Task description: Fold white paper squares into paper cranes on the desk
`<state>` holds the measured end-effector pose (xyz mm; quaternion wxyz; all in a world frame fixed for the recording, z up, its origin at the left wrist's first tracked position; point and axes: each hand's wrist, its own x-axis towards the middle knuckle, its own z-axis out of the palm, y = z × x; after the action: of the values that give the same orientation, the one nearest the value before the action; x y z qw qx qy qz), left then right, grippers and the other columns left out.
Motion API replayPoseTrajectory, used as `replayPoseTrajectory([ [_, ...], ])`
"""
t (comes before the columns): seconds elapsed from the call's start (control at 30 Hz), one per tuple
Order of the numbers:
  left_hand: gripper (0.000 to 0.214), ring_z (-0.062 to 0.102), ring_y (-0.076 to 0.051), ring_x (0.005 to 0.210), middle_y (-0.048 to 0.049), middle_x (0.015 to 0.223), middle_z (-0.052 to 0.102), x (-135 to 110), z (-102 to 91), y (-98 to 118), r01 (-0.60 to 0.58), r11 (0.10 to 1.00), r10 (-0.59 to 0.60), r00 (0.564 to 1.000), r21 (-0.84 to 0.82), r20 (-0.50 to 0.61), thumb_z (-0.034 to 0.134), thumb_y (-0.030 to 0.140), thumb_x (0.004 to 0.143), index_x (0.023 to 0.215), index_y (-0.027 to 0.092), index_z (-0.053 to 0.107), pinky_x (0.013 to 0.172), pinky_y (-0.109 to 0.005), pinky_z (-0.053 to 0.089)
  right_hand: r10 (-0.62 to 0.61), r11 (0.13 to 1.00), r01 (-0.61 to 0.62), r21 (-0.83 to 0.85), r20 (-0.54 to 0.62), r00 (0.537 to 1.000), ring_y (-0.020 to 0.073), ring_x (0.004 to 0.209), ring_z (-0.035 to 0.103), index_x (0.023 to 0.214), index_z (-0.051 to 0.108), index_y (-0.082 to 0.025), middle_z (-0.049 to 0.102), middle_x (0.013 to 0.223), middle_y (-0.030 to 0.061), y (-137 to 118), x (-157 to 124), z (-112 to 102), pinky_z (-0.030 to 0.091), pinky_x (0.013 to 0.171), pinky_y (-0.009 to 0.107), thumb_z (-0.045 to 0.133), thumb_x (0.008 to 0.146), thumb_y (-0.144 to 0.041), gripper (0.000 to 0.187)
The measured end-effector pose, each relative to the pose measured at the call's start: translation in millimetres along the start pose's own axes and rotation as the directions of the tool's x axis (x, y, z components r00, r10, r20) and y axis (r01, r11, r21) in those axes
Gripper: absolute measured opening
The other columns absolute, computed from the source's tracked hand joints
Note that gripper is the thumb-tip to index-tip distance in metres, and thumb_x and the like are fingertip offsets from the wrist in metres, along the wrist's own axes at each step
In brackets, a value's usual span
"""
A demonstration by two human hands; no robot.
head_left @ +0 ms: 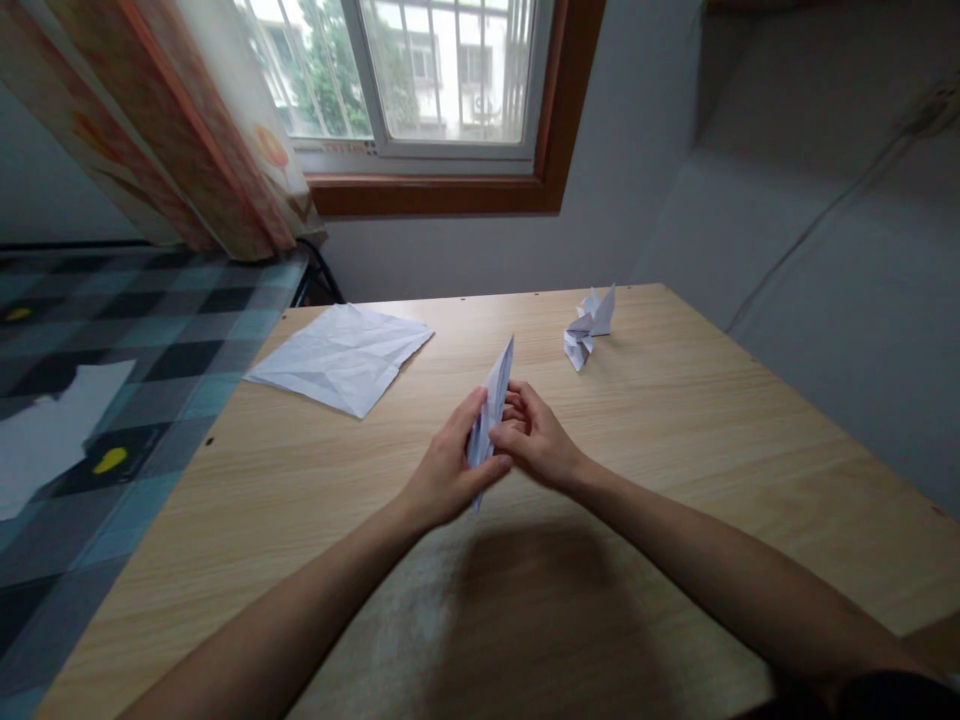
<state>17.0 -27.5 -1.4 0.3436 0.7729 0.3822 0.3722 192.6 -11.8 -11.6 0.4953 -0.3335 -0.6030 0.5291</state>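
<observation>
A narrow folded piece of white paper (495, 392), pointed at its top and bottom, is held up over the middle of the wooden table. My left hand (455, 462) grips it from the left, with the thumb across its lower part and the fingers behind. From the right, my right hand (534, 436) pinches its edge between thumb and curled fingers. Part of the paper's lower half is hidden by my left thumb.
A creased white paper sheet (341, 360) lies flat at the table's back left. Folded paper figures (589, 328) stand at the back right. The wooden table (720, 430) meets a bed with a checked cover (172, 400), where torn paper (56, 435) lies.
</observation>
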Motion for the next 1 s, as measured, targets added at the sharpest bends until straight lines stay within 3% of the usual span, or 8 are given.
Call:
replayPoseTrajectory([
  [0.17, 0.081, 0.046, -0.032, 0.139, -0.0152, 0.152, 0.045, 2, -0.1, 1, 0.019, 0.999, -0.019, 1.000, -0.031, -0.008, 0.073, 0.030, 0.080, 0.151, 0.021, 0.036, 0.117, -0.054, 0.034, 0.011, 1.000, -0.011, 0.026, 0.025, 1.000, 0.0213, 0.101, 0.065, 0.125, 0.050, -0.025, 0.060, 0.122, 0.0081, -1, 0, -5, 0.055, 0.091, 0.041, 0.080, 0.070, -0.027, 0.063],
  [0.4, 0.081, 0.048, -0.032, 0.137, -0.0149, 0.150, 0.048, 3, -0.4, 4, 0.018, 0.996, -0.018, 1.000, -0.083, -0.003, 0.073, 0.028, 0.079, 0.150, 0.022, 0.036, 0.116, -0.052, 0.035, -0.012, 0.997, 0.006, 0.080, 0.076, 0.997, 0.0217, 0.103, 0.065, 0.129, 0.047, -0.029, 0.055, 0.131, 0.0089, 0, 1, -9, 0.058, 0.084, 0.037, 0.082, 0.068, -0.026, 0.070],
  [0.63, 0.082, 0.046, -0.033, 0.138, -0.0152, 0.152, 0.046, 2, 1.3, 0, -0.006, 0.999, 0.006, 1.000, -0.053, -0.004, 0.074, 0.028, 0.079, 0.151, 0.022, 0.035, 0.117, -0.054, 0.035, -0.021, 0.999, 0.021, 0.032, 0.011, 1.000, 0.0178, 0.093, 0.063, 0.130, 0.044, -0.028, 0.055, 0.126, 0.0074, 3, 0, -3, 0.058, 0.073, 0.032, 0.071, 0.068, -0.017, 0.068],
  [0.8, 0.085, 0.038, -0.033, 0.145, -0.0145, 0.158, 0.038, -1, 3.0, -5, -0.045, 0.995, 0.046, 0.999, 0.087, -0.010, 0.074, 0.029, 0.080, 0.154, 0.024, 0.032, 0.119, -0.055, 0.032, -0.031, 0.998, 0.022, -0.061, -0.151, 0.988, 0.0147, 0.081, 0.062, 0.121, 0.046, -0.027, 0.061, 0.104, 0.0006, 2, -2, 8, 0.056, 0.067, 0.027, 0.058, 0.067, -0.012, 0.058],
  [1.0, 0.077, 0.035, -0.032, 0.147, -0.0149, 0.161, 0.033, -2, 1.8, 2, -0.092, 0.976, 0.082, 0.995, 0.197, 0.056, 0.069, 0.030, 0.084, 0.153, 0.024, 0.035, 0.118, -0.052, 0.035, 0.006, 0.964, -0.107, -0.243, -0.381, 0.925, 0.0162, 0.071, 0.062, 0.102, 0.051, -0.024, 0.063, 0.085, -0.0028, 0, -1, 11, 0.054, 0.064, 0.029, 0.062, 0.072, -0.020, 0.032],
])
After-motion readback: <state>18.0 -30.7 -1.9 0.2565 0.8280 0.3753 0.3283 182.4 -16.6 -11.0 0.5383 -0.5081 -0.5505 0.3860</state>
